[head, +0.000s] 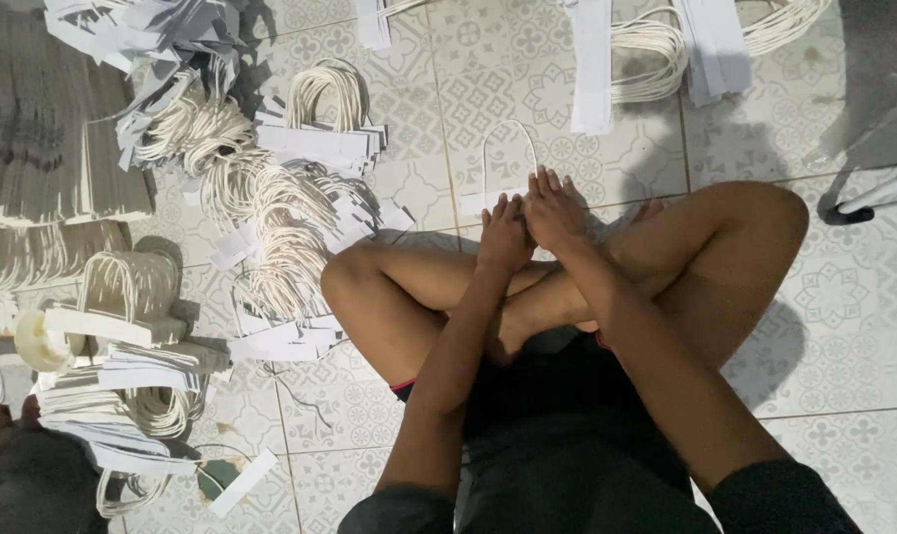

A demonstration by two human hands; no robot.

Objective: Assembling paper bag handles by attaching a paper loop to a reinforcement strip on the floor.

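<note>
Both hands (532, 222) press flat on one handle strip (493, 201), grip open; handle piles (270, 227) left.

Person seen from above: dark top w/ short sleeves (774, 489), cuffs ending approx. at the upper arm, both arms bare below. Dark shorts (557, 405), plain fabric, w/ a thin red trim line showing at the leg hem on either side. Legs bare, feet bare, no socks or shoes. Left hand (505, 237) and right hand (557, 210) bare: no gloves, rings, watch or wristband visible.
</note>
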